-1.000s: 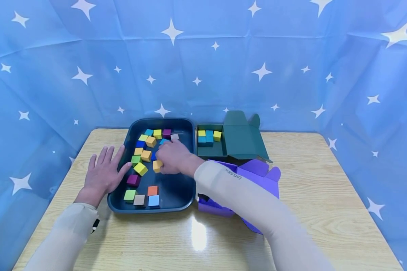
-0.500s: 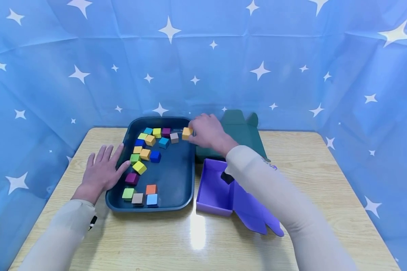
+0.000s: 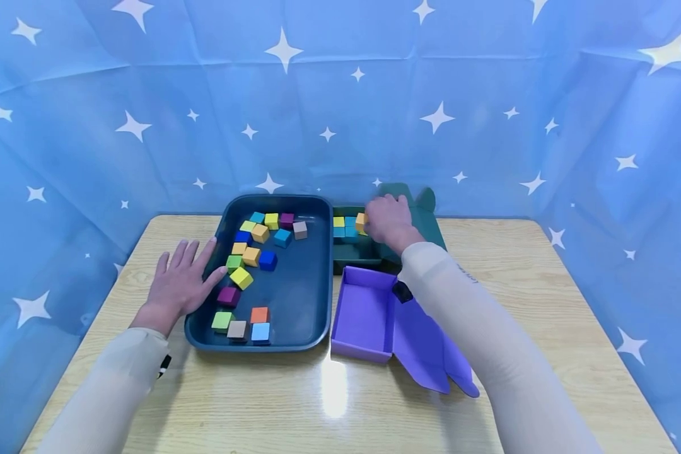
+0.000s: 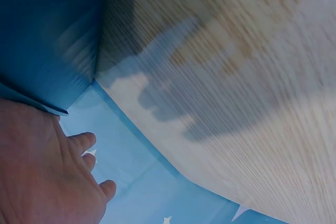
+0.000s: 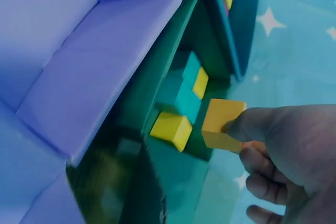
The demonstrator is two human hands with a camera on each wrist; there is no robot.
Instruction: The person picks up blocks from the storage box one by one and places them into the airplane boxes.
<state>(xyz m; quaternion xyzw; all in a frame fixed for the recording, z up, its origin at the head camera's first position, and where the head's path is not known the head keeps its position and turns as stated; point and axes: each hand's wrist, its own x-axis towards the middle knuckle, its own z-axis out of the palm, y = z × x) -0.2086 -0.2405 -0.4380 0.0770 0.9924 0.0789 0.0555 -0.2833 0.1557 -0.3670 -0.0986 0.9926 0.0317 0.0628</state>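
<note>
My right hand (image 3: pixel 387 221) pinches an orange cube (image 5: pixel 223 119) between thumb and fingers, over the back of the green box (image 3: pixel 354 252). Inside that box, yellow cubes (image 5: pixel 172 129) and teal cubes (image 5: pixel 181 100) sit together beneath the held cube. My left hand (image 3: pixel 177 285) rests with fingers spread and straight at the left rim of the dark blue tray (image 3: pixel 295 296). Several mixed cubes lie in the tray, among them a dark blue cube (image 3: pixel 268 260), an orange-red cube (image 3: pixel 260 314) and a light blue cube (image 3: pixel 260 333).
A purple box (image 3: pixel 363 315) stands open in front of the green one, its lid (image 3: pixel 422 347) spread to the right. The green box's lid (image 3: pixel 425 217) lies to its right, partly behind my hand. Wooden table (image 3: pixel 545 328) surrounds these, with a starry blue curtain (image 3: pixel 340 94) behind.
My right hand has lifted the orange cube from the tray and carried it right, over the green box. The purple lid has swung down toward the front. My left hand and the tray have shifted slightly right.
</note>
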